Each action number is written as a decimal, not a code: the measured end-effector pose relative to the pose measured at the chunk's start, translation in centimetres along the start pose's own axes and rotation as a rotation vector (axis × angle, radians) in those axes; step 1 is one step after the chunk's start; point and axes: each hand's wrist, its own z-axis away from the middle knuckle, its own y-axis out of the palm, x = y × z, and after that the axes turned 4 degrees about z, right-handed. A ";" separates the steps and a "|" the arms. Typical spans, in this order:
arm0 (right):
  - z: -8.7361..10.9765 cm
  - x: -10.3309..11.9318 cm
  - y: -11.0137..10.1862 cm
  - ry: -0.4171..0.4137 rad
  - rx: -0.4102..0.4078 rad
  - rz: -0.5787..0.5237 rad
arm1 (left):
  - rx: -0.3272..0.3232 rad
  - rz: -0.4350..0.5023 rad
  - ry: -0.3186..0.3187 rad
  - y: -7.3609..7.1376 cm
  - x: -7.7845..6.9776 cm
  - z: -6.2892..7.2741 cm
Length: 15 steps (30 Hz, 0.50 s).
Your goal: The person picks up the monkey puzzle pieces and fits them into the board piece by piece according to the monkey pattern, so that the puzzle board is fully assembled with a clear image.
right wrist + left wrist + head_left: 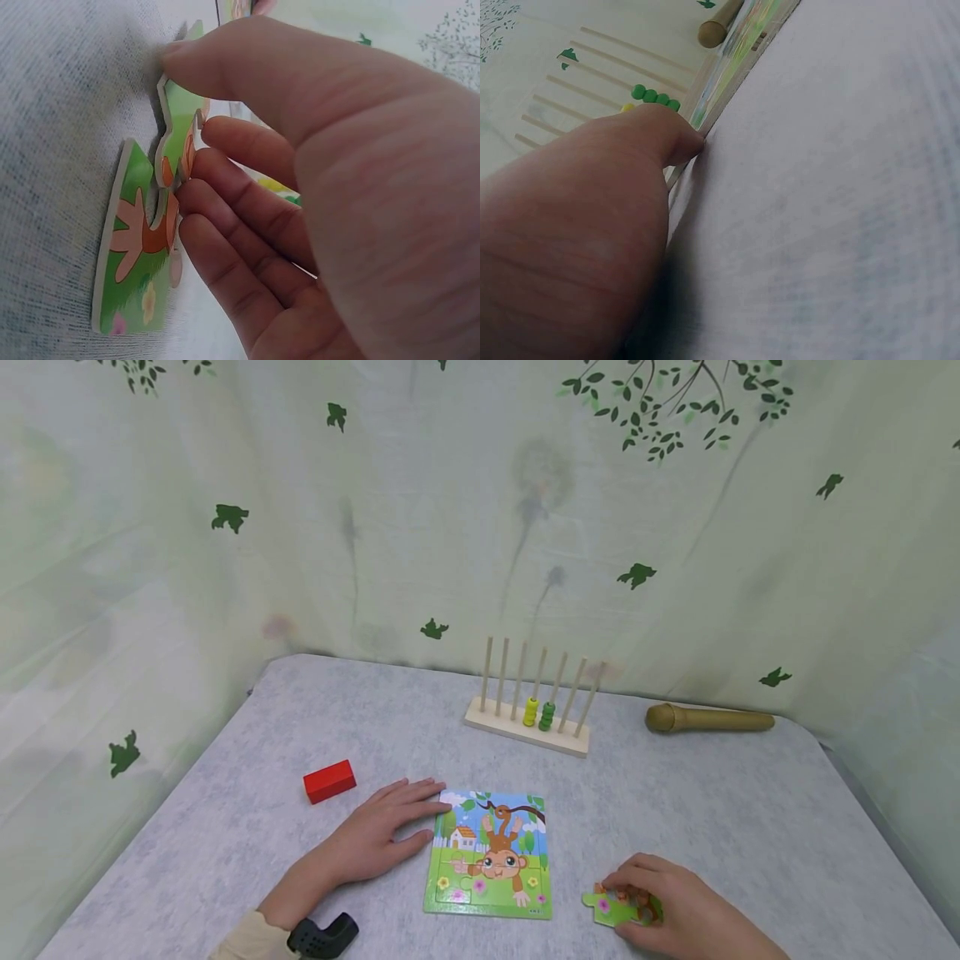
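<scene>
A monkey jigsaw puzzle (491,856) lies flat on the table in its square frame, its picture showing a monkey hanging from a branch. My left hand (386,831) rests at the frame's left side with fingers stretched out, fingertips at the upper left corner; in the left wrist view its thumb (652,135) lies against the frame's edge. To the right of the puzzle, my right hand (675,902) holds loose jigsaw pieces (611,908) between thumb and fingers, low over the table. The right wrist view shows a green piece (174,112) under the thumb and another piece (131,255) below it.
Behind the puzzle stands a wooden peg rack (528,735) with yellow beads (531,712) and green beads (547,717) on two pegs. A red block (330,782) lies on the left. At the back right is a brown wooden stick with a rounded head (708,719). A leaf-printed curtain (450,527) encloses the table.
</scene>
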 end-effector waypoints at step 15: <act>-0.1 0.9 -0.5 0.075 0.018 0.039 | 0.008 -0.003 -0.003 0.0 0.1 0.0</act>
